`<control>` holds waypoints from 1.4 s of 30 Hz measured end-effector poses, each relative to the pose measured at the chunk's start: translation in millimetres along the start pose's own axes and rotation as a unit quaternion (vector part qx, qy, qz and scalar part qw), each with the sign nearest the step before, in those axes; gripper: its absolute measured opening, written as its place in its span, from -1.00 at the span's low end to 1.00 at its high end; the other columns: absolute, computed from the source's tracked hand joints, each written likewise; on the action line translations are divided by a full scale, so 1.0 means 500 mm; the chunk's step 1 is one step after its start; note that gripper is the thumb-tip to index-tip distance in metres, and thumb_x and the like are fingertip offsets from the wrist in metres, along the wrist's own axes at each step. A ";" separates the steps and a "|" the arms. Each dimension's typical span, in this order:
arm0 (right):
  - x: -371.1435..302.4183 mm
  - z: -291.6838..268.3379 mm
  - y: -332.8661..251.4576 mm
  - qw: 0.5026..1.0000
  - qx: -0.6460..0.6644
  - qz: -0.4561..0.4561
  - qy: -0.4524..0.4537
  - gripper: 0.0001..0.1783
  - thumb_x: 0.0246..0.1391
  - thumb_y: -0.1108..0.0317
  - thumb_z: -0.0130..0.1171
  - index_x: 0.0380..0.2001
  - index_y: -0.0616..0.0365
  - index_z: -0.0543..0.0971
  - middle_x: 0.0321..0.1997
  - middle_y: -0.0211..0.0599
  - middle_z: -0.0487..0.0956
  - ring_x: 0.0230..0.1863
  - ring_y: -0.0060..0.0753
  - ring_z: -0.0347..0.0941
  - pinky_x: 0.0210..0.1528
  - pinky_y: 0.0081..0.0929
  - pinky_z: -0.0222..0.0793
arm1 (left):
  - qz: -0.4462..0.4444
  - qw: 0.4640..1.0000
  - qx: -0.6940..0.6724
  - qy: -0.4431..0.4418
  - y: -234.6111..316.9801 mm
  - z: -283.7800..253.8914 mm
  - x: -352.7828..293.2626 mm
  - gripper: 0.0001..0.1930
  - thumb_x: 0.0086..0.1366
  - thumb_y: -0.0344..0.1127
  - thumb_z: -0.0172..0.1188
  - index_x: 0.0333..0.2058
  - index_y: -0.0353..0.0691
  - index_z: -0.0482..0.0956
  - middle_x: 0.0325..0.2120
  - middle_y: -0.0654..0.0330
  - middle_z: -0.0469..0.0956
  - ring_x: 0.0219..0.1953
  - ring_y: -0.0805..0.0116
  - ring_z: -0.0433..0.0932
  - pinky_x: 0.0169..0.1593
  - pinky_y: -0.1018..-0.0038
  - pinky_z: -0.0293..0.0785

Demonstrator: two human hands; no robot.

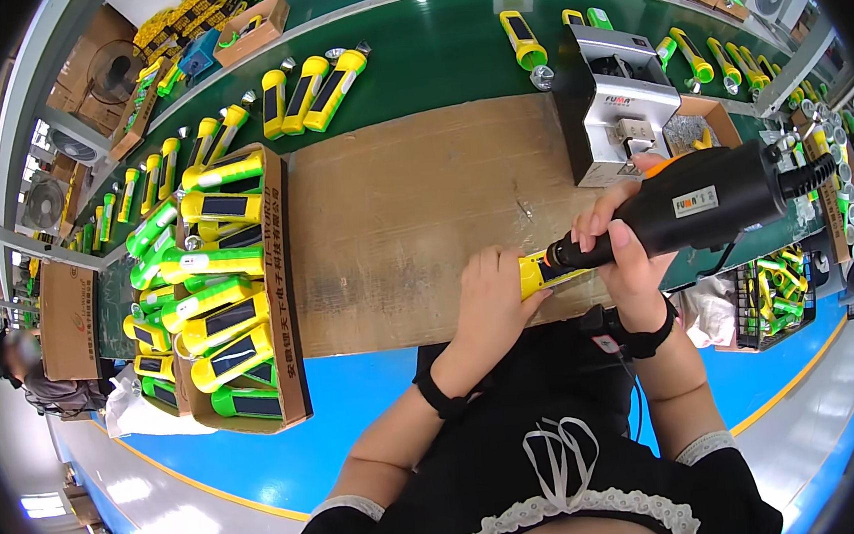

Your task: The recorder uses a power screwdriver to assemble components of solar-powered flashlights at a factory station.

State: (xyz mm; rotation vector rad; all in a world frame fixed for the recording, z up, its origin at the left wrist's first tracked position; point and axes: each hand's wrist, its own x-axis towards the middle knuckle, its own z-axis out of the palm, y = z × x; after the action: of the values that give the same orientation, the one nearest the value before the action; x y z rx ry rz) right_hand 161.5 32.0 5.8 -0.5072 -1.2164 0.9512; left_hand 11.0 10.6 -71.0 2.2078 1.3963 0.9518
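Observation:
My left hand [491, 300] is closed around a yellow flashlight [535, 277] with a dark panel, holding it down near the front edge of the cardboard sheet [413, 213]. My right hand [633, 263] grips the front part of a black electric screwdriver [713, 200], which lies almost level and points left. Its nose meets the flashlight's right end. The exact contact point and any screw there are too small to make out.
On the left stands an open carton [285, 278] heaped with yellow and green flashlights. A grey-and-black box-shaped machine [625, 101] stands at the right. More flashlights [311, 93] line the green bench behind. A black crate [776, 295] of flashlight parts sits lower right.

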 end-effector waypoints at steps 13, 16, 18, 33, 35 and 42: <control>0.013 0.011 0.003 1.000 0.008 -0.015 -0.021 -0.40 0.03 0.53 0.10 0.09 0.25 0.07 -0.49 -0.27 0.42 -0.52 -0.49 0.39 -0.40 -0.53 0.38 | 0.011 1.000 0.001 0.028 0.004 0.006 -0.001 -0.46 -0.15 -0.30 0.39 -0.16 -0.27 0.38 -0.28 0.03 0.39 -0.19 0.02 0.37 -0.12 0.21 0.29; 0.011 0.014 0.006 0.999 0.022 -0.018 -0.019 -0.40 0.03 0.53 0.10 0.10 0.23 0.07 -0.49 -0.27 0.42 -0.52 -0.48 0.39 -0.39 -0.51 0.39 | 0.004 1.000 0.002 0.022 0.001 0.004 -0.001 -0.46 -0.15 -0.31 0.39 -0.16 -0.26 0.39 -0.28 0.03 0.39 -0.19 0.02 0.37 -0.12 0.21 0.30; 0.009 0.017 0.007 0.999 0.033 -0.019 -0.014 -0.40 0.03 0.53 0.10 0.10 0.23 0.07 -0.49 -0.27 0.42 -0.52 -0.47 0.39 -0.38 -0.49 0.39 | 0.001 1.000 0.000 0.019 -0.001 0.004 -0.002 -0.46 -0.15 -0.31 0.39 -0.16 -0.25 0.39 -0.28 0.04 0.39 -0.19 0.03 0.37 -0.12 0.22 0.30; 0.027 -0.012 0.016 0.977 -0.157 0.022 -0.140 -0.51 -0.13 0.57 0.14 -0.06 0.24 0.29 -0.49 -0.42 0.44 -0.49 -0.63 0.36 -0.34 -0.58 0.35 | 0.015 1.000 -0.017 0.008 0.006 0.013 0.013 -0.46 -0.13 -0.33 0.38 -0.14 -0.34 0.38 -0.23 -0.04 0.36 -0.16 -0.05 0.36 -0.08 0.18 0.30; 0.017 0.004 0.025 0.984 -0.088 0.097 -0.124 -0.52 -0.20 0.46 0.27 -0.12 0.24 0.42 -0.38 -0.38 0.51 -0.30 -0.56 0.43 -0.15 -0.49 0.36 | 0.055 0.998 -0.023 0.025 -0.010 0.017 0.004 -0.47 -0.10 -0.32 0.36 -0.14 -0.35 0.38 -0.22 -0.08 0.37 -0.16 -0.09 0.36 -0.10 0.16 0.31; 0.059 0.040 0.047 0.981 -0.129 0.009 -0.147 -0.38 -0.24 0.47 0.31 -0.04 0.25 0.29 -0.47 -0.27 0.46 -0.43 -0.53 0.34 -0.34 -0.52 0.32 | 0.117 0.992 0.001 -0.054 -0.018 -0.012 -0.001 -0.26 -0.07 -0.36 0.32 0.09 -0.34 0.18 -0.05 -0.20 0.31 -0.02 -0.28 0.28 0.04 0.04 0.24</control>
State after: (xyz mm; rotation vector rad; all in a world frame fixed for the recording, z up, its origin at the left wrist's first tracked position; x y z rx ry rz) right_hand 136.0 66.1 10.0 -0.5972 -1.6186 0.9105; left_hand 0.9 13.9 -72.7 2.4252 1.1095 0.8884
